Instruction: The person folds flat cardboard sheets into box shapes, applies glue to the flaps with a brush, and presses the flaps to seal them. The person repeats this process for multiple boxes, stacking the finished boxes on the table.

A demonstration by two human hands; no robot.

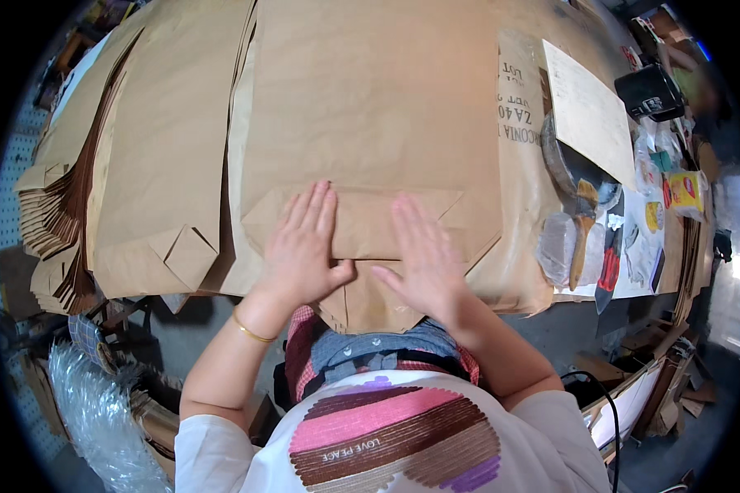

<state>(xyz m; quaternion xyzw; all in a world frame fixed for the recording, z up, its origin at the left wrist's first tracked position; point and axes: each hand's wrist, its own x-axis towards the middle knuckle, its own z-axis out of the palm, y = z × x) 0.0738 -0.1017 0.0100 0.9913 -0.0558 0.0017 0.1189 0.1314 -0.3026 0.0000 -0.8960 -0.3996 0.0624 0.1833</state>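
A large brown paper bag (pixel 370 107) lies flat in front of me, its near end folded into a band with slanted corners. My left hand (pixel 300 238) rests on the left part of this fold, fingers stretched out and pointing away from me. Flat on the right part lies my right hand (pixel 423 263), fingers extended and slightly blurred. Neither hand grips anything. Below the hands, a brown paper flap (pixel 366 306) hangs past the table edge toward my lap.
Stacked paper bags (pixel 164 156) with folded ends cover the left side, beside a fanned pile (pixel 62 214). On the right are a white board (pixel 588 107), a brush (pixel 582 238), a red-handled tool (pixel 608 267), a yellow packet (pixel 686 195) and a black cup (pixel 649 92). Clear plastic strips (pixel 99 419) stand at lower left.
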